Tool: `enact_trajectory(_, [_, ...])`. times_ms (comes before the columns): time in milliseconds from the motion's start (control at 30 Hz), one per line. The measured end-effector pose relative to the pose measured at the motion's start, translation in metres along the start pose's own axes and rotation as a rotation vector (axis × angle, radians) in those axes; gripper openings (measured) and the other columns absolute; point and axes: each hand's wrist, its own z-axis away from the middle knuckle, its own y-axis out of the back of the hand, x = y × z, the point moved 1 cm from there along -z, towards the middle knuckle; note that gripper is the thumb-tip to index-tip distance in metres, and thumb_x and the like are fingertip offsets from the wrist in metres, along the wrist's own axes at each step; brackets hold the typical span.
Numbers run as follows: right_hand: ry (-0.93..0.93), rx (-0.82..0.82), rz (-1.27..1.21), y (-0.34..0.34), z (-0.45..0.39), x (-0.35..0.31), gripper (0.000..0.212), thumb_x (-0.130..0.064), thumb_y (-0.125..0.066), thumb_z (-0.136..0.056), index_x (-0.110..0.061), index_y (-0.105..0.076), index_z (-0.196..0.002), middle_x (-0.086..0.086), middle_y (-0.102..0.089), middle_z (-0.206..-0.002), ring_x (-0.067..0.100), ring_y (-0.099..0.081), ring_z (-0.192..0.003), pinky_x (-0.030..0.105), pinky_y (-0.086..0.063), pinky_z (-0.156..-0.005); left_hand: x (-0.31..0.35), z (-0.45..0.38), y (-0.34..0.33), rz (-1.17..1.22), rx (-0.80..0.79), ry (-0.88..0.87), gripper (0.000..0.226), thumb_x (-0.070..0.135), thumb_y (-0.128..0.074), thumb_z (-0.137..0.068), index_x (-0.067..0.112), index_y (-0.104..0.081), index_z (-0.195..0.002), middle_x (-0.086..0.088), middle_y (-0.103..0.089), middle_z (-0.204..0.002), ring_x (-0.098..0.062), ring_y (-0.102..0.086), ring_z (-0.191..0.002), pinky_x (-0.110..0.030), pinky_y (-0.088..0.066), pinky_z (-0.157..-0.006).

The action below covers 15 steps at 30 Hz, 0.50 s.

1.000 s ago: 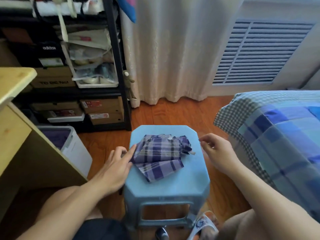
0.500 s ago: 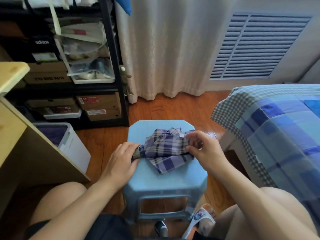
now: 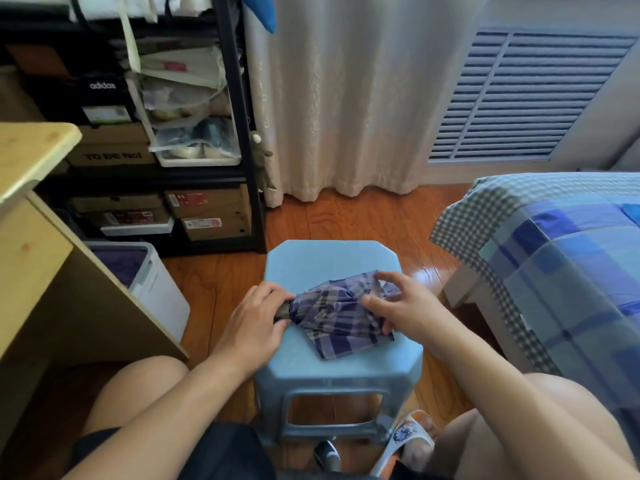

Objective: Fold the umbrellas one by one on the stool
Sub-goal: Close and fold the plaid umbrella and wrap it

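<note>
Since a second ago both hands closed in — left hand (image 3: 254, 322) grips purple plaid fabric umbrella's (image 3: 341, 318) 9 o'clock end; right hand (image 3: 403, 306) pinches its canopy on pale blue plastic stool (image 3: 332, 362).

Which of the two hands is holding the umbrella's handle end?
The left hand, gripping the dark handle end of the plaid umbrella; the right hand works the fabric instead.

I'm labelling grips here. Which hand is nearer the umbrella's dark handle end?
Left. The left hand grips the umbrella at that end; the right hand holds the plaid canopy's opposite side.
</note>
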Motion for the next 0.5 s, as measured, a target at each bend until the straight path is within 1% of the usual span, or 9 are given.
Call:
enact_trajectory(67, [0.09,0.073,0.191,-0.008,0.001,0.002,0.058,-0.037,-0.076,-0.091,-0.035,-0.051,-0.142,-0.007,-0.076,-0.087,0.009,-0.067,-0.071,0.031,-0.058,-0.073,-0.001,0.001,0.0,-0.01,-0.004,-0.008,0.037,0.009,-0.079,-0.082,0.021,-0.067,-0.115,0.009,-0.056,-0.112,-0.012,-0.053,-0.104,-0.021,-0.04,-0.089])
enact_trajectory(100, [0.164,0.12,0.242,-0.01,0.0,0.001,0.06,-0.033,-0.075,-0.091,-0.034,-0.05,-0.146,-0.01,-0.073,-0.087,0.005,-0.066,-0.076,0.028,-0.056,-0.075,-0.001,0.001,0.0,-0.006,-0.005,-0.007,0.037,0.009,-0.079,-0.083,0.021,-0.067,-0.115,0.009,-0.057,-0.112,-0.012,-0.053,-0.105,-0.022,-0.041,-0.089])
enact_trajectory(167, [0.249,0.159,0.212,-0.013,0.0,-0.004,0.059,-0.02,-0.073,-0.092,-0.033,-0.053,-0.146,-0.012,-0.07,-0.095,0.006,-0.065,-0.088,0.028,-0.056,-0.084,-0.002,0.001,0.001,0.006,-0.008,-0.002,0.038,0.009,-0.08,-0.083,0.021,-0.067,-0.117,0.009,-0.058,-0.113,-0.013,-0.054,-0.105,-0.025,-0.045,-0.09])
enact_trajectory(233, [0.228,0.159,0.111,-0.015,0.002,-0.008,0.043,-0.012,-0.072,-0.09,-0.031,-0.067,-0.129,-0.009,-0.072,-0.1,0.013,-0.068,-0.095,0.039,-0.059,-0.091,-0.002,0.001,0.001,0.007,0.004,-0.004,0.039,0.008,-0.08,-0.082,0.019,-0.068,-0.117,0.007,-0.058,-0.112,-0.015,-0.055,-0.104,-0.027,-0.046,-0.09])
enact_trajectory(300, [0.181,0.147,-0.157,-0.01,0.009,-0.014,0.027,-0.001,-0.072,-0.09,-0.023,-0.077,-0.106,0.0,-0.076,-0.1,0.023,-0.072,-0.098,0.043,-0.06,-0.092,-0.004,0.0,0.001,0.029,0.012,0.01,0.04,0.008,-0.079,-0.083,0.019,-0.068,-0.12,0.006,-0.059,-0.113,-0.017,-0.056,-0.105,-0.029,-0.046,-0.091])
enact_trajectory(333, [0.186,0.112,-0.33,-0.005,0.014,-0.019,0.026,0.005,-0.07,-0.09,-0.019,-0.078,-0.1,0.005,-0.077,-0.099,0.026,-0.073,-0.096,0.043,-0.06,-0.09,-0.005,-0.001,0.001,0.047,0.018,0.026,0.041,0.007,-0.078,-0.084,0.019,-0.069,-0.122,0.006,-0.06,-0.114,-0.017,-0.056,-0.106,-0.03,-0.046,-0.093])
enact_trajectory(400, [0.183,-0.026,-0.595,0.01,0.021,-0.03,0.025,0.01,-0.067,-0.089,-0.011,-0.077,-0.1,0.011,-0.076,-0.099,0.028,-0.072,-0.094,0.04,-0.058,-0.088,-0.008,-0.005,0.001,0.067,0.025,0.051,0.043,0.007,-0.077,-0.085,0.018,-0.069,-0.125,0.005,-0.062,-0.117,-0.019,-0.058,-0.108,-0.033,-0.047,-0.097])
enact_trajectory(467, [0.104,-0.165,-0.596,0.015,0.024,-0.039,0.028,0.002,-0.069,-0.092,-0.01,-0.071,-0.116,0.011,-0.077,-0.109,0.031,-0.074,-0.099,0.04,-0.058,-0.092,-0.009,-0.008,0.0,0.068,0.016,0.058,0.044,0.007,-0.077,-0.085,0.018,-0.069,-0.126,0.004,-0.062,-0.117,-0.02,-0.058,-0.109,-0.034,-0.047,-0.098])
enact_trajectory(500, [0.027,-0.171,-0.525,0.012,0.021,-0.036,0.03,-0.005,-0.069,-0.095,-0.012,-0.066,-0.124,0.01,-0.077,-0.11,0.03,-0.075,-0.096,0.041,-0.058,-0.093,-0.009,-0.009,-0.001,0.071,0.016,0.061,0.044,0.007,-0.077,-0.085,0.017,-0.069,-0.127,0.004,-0.063,-0.117,-0.02,-0.059,-0.109,-0.034,-0.047,-0.098])
